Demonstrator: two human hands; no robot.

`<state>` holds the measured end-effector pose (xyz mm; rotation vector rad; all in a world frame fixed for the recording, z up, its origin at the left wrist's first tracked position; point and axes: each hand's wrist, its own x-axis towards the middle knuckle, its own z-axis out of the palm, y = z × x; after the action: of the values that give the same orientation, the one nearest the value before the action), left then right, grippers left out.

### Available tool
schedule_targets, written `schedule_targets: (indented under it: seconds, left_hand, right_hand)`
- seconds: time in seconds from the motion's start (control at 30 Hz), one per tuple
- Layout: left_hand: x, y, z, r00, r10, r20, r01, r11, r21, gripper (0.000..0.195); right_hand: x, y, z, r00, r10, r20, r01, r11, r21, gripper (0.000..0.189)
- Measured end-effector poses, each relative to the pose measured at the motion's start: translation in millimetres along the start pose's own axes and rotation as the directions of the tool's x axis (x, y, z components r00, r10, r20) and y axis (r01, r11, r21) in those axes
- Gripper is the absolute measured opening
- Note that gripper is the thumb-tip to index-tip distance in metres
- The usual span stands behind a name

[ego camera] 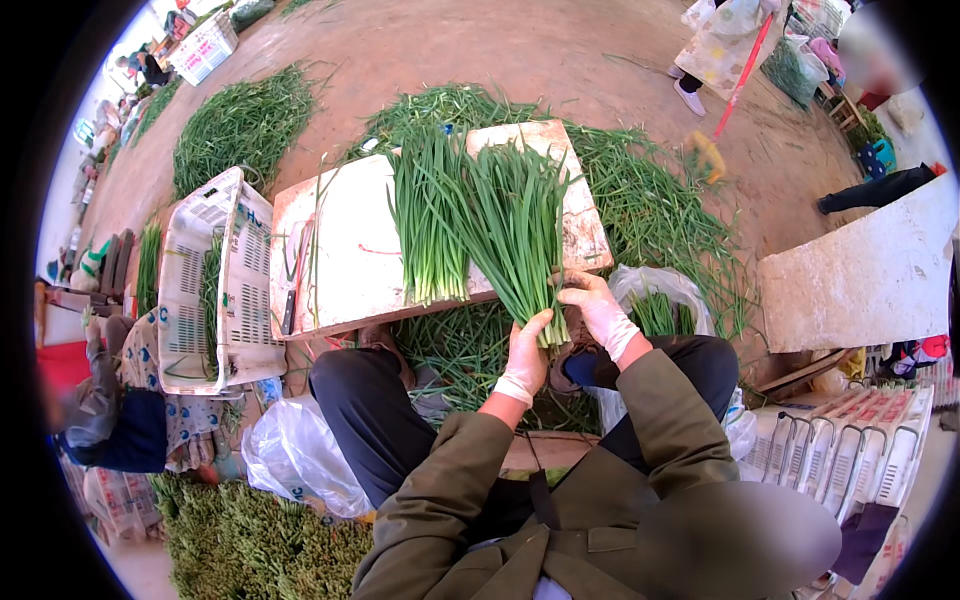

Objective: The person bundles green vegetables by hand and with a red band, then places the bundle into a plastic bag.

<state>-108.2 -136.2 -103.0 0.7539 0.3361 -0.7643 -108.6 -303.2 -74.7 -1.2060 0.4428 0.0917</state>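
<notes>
My gloved left hand [527, 352] grips the pale lower ends of a bunch of long green garlic chives [517, 225] at the near edge of a white board [352, 232]. Against the right side of the same stems my gloved right hand [592, 304] rests with bent fingers; whether it holds any stems I cannot tell. The bunch's leaves fan out over the board. Just left of it lies a second bundle of chives [431, 225], its cut ends towards me. A knife with a black handle [288, 311] and red ties [302, 259] lie at the board's left end.
Left of the board stands a white plastic crate [247, 300] with chives inside. Loose green leaves [645, 195] cover the floor beyond the board. A plastic bag [667, 289] of chives stands by my right knee. One person sits at left; another stands beyond, near a broom [705, 156].
</notes>
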Motion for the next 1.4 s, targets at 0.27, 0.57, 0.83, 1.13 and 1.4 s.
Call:
schedule_targets:
  seconds: [0.27, 0.57, 0.83, 1.13, 1.4]
  left_hand:
    - [1.7, -1.8, 1.5, 0.999, -0.028, 0.023, 0.028, 1.000, -0.002, 0.030]
    - [2.2, -5.4, -12.4, 0.991, -0.095, 0.090, 0.115, 0.961, -0.252, 0.034]
    - [3.3, -5.7, -13.6, 0.990, -0.107, 0.091, 0.126, 0.961, -0.245, 0.034]
    - [4.6, -9.4, -16.1, 0.992, -0.087, 0.087, 0.106, 0.962, -0.253, 0.032]
    - [3.5, -8.3, -10.1, 0.992, -0.072, 0.101, 0.101, 0.944, -0.315, 0.035]
  right_hand:
    - [1.1, -0.9, -1.1, 0.995, -0.097, 0.006, 0.096, 0.961, -0.258, 0.027]
    - [-4.9, -31.3, 6.0, 0.995, -0.018, 0.097, 0.059, 0.900, -0.432, 0.038]
    - [-4.8, -36.3, -4.6, 0.966, -0.022, 0.256, 0.155, 0.843, -0.515, 0.043]
    - [-5.6, -48.4, 3.8, 0.948, -0.161, 0.273, 0.316, 0.555, -0.770, 0.037]
    - [-1.7, -68.7, 0.0, 0.863, -0.330, 0.382, 0.487, 0.344, -0.803, 0.030]
